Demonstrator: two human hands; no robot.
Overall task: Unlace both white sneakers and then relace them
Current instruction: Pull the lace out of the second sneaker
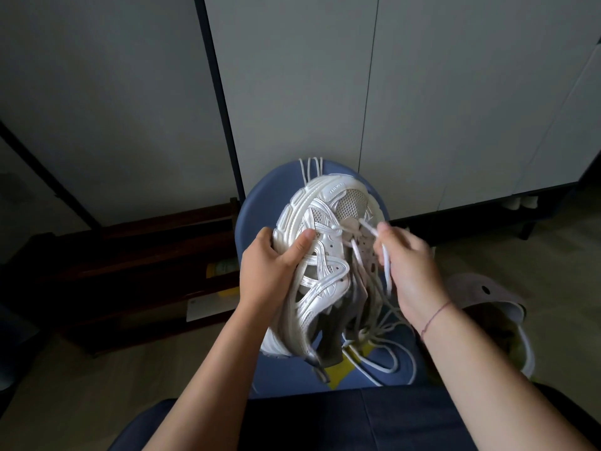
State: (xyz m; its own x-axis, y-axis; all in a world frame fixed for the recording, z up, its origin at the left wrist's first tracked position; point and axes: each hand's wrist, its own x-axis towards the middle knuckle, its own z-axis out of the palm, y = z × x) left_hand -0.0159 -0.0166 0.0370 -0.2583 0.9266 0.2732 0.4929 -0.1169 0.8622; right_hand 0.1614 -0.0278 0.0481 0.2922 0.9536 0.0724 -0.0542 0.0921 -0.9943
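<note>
A white chunky sneaker [322,242] lies toe-away on a blue round stool [260,203]. My left hand [270,265] grips its left side, thumb across the upper and fingers round the sole. My right hand [406,265] pinches a white lace [385,265] near the lower eyelets by the toe; the hand is slightly blurred. Loose lace loops [390,359] trail over the stool's near edge. More lace strands [310,167] hang over the stool's far edge. The second sneaker [520,336] shows partly on the floor at the right, mostly hidden by my right forearm.
A pinkish clog [481,291] lies on the floor to the right of the stool. A dark wooden rack [146,255] stands low at the left. White cabinet doors [422,92] rise behind the stool. My dark trousers fill the bottom edge.
</note>
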